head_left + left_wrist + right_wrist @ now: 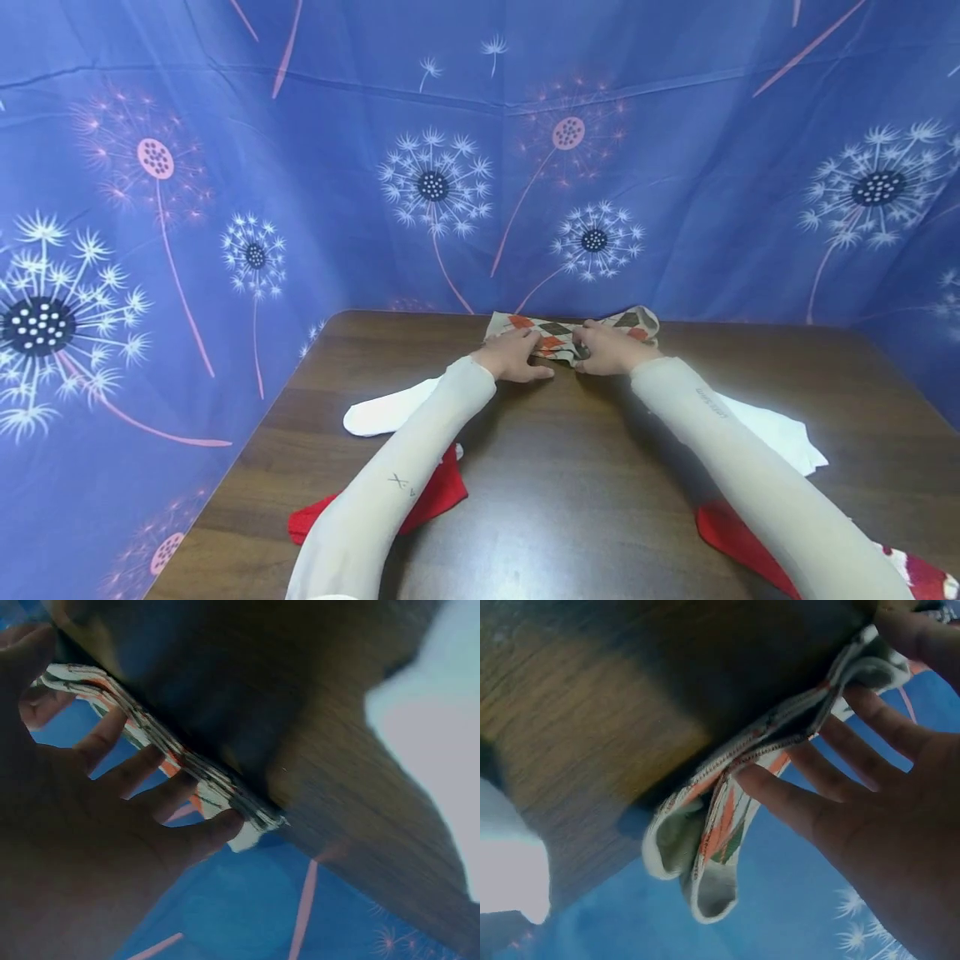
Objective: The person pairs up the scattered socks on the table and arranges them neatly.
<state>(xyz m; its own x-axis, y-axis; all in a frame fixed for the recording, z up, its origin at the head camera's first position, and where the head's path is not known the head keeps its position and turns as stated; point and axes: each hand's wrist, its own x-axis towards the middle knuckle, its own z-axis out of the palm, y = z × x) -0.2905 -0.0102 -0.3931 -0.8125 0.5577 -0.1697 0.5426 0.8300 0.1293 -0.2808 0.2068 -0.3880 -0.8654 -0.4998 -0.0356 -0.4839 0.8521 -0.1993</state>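
Observation:
A pair of argyle socks [557, 333], cream with orange, brown and green diamonds, lies layered along the table's far edge. On its left part rests my left hand [512, 355], fingers extended and thumb spread out to the side. My right hand [606, 348] touches the middle and right part, its fingers nearly straight over the fabric. The left wrist view shows that hand's fingertips along the stacked fabric edges of the socks [161, 742]. In the right wrist view, the fingers lie against the socks [720, 802], whose folded layers gape at one end.
On the brown table [555, 500], a white sock [386, 411] and a red sock [438, 496] lie partly under my left forearm. At right are another white sock [776, 433] and a red one [738, 542], partly hidden by my right forearm. A blue dandelion-print cloth [337, 167] hangs behind.

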